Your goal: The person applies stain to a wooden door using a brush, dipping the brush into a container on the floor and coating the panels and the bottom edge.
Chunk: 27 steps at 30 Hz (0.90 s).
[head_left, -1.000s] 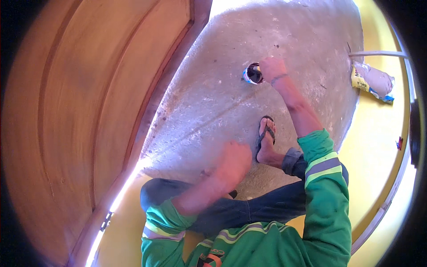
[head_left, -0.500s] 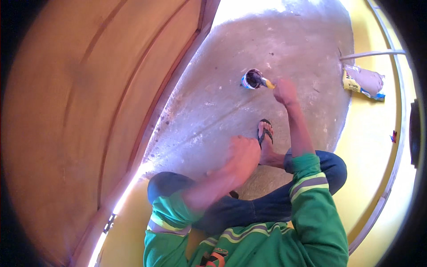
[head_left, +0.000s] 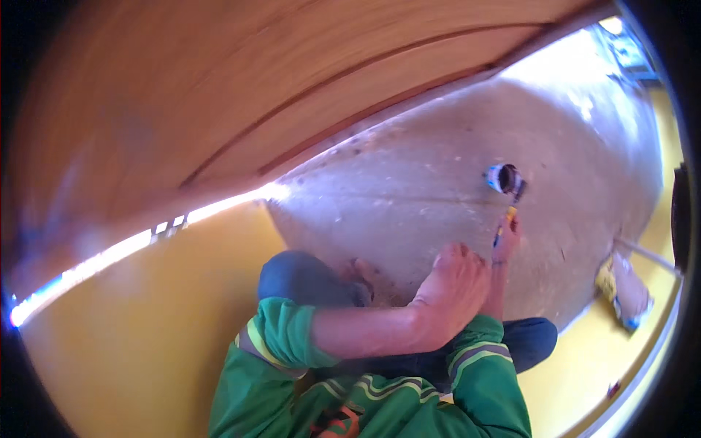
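Rough grey concrete floor (head_left: 409, 212) spreads out ahead of the seated person, glaring white toward the far end. Over it is a paintbrush (head_left: 512, 213) with a yellow section below its dark bristles, its bristle end close against the near right side of a small tin (head_left: 495, 177); whether the two touch is hard to tell. That tin sits on the concrete, white and blue outside, its open mouth dark within. The right hand (head_left: 507, 241) has its fingers closed around the brush handle, which points up toward the tin. Nearer the body, the left hand (head_left: 458, 281) crosses in front of the right forearm, back of the hand toward the camera and fingers curled inward; whether they close on anything cannot be told. Both arms come out of pushed-up green sleeves (head_left: 281, 332) with pale reflective bands. Below them, dark blue trousers (head_left: 531, 343) cover the bent legs, and a blurred foot (head_left: 359, 277) shows beside the left knee. Farther right, a crumpled yellow and pale bag (head_left: 629, 292) lies by a thin pale bar (head_left: 648, 257). Along the upper left stretches a brown panelled door (head_left: 292, 87), edged by a bright strip of light, with a yellow surface (head_left: 168, 299) beneath it.
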Each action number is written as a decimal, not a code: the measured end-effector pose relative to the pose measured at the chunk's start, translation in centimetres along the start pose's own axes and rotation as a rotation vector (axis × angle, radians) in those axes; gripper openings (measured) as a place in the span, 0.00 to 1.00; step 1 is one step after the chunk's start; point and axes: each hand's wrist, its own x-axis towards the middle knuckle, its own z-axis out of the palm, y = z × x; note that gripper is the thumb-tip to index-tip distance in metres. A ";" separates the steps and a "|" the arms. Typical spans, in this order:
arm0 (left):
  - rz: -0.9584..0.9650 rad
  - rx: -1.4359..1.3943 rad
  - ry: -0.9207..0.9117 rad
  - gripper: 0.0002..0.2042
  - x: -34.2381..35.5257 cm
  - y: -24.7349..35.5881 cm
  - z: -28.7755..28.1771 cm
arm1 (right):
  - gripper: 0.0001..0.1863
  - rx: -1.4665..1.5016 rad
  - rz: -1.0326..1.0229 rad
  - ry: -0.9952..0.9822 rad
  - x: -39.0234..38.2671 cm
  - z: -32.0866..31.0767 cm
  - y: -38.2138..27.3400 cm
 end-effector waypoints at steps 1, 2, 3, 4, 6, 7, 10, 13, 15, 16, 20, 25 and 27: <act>-0.060 0.003 -0.013 0.13 -1.1 -0.1 -0.7 | 0.13 0.125 -0.012 -0.039 -0.5 0.7 -0.5; -0.056 -0.027 0.047 0.13 -2.2 -0.6 -1.5 | 0.10 0.255 -0.027 -0.057 -0.6 1.7 -1.5; -0.052 -0.054 0.102 0.13 -3.6 -0.9 -1.9 | 0.10 0.268 -0.018 -0.098 -1.6 3.8 -3.2; -0.087 -0.057 0.093 0.13 -4.6 -1.2 -1.6 | 0.08 0.262 -0.042 -0.191 -3.0 6.3 -5.5; -0.139 -0.139 0.229 0.14 -6.1 -1.6 -1.5 | 0.06 0.207 -0.159 -0.389 -5.7 11.1 -7.5; -0.144 -0.138 0.238 0.14 -6.3 -1.8 -1.7 | 0.07 0.144 -0.256 -0.490 -6.3 12.8 -8.2; -0.162 -0.047 0.286 0.10 -6.5 -2.3 -1.0 | 0.09 0.028 -0.157 -0.760 -8.7 18.8 -5.1; -0.231 -0.218 0.348 0.15 -8.0 -2.1 -0.1 | 0.17 -0.090 -0.455 -0.988 -18.5 26.5 -7.1; -0.292 -0.080 0.356 0.14 -6.4 -1.3 -0.5 | 0.18 -0.187 -0.400 -1.005 -20.6 28.3 -6.9; -0.324 -0.085 0.359 0.14 -6.2 -0.5 -0.7 | 0.18 -0.194 -0.405 -1.036 -21.7 29.7 -7.4; -0.154 -0.240 0.231 0.14 -7.3 1.0 -1.8 | 0.18 -0.163 -0.545 -0.938 -21.9 33.3 -8.3; -0.229 -0.162 0.304 0.14 -7.9 0.1 -1.3 | 0.16 -0.129 -0.518 -0.714 -18.2 29.4 -10.2; -0.245 -0.151 0.262 0.14 -8.1 0.0 -1.9 | 0.17 -0.208 -0.403 -0.674 -18.1 27.6 -9.9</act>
